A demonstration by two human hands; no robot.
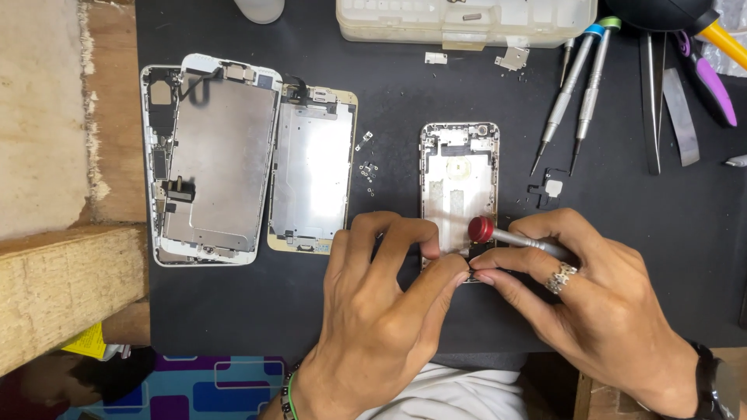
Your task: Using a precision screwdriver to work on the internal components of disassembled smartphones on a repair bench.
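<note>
I see both hands low-centre on the black mat (pixel 389 303), meeting at the bottom end of an opened phone shell (pixel 458 175). Left hand (pixel 373 311) is curled, thumb + index pinched together at the shell's lower edge, fingertips touching the right hand's; what it pinches is too small to tell. Right hand (pixel 599 303), ring on one finger, is closed around a red-capped screwdriver (pixel 506 236), which lies across the fingers w/ the cap pointing left over the shell; tip hidden. Left of the shell: a gold-rimmed screen assy (pixel 313 175), then a bigger white-framed one (pixel 210 159), loose screws (pixel 368 167) between. Two more drivers (pixel 576 93) and tweezers (pixel 652 109) lie upper right, a parts box (pixel 467 19) at top.
</note>
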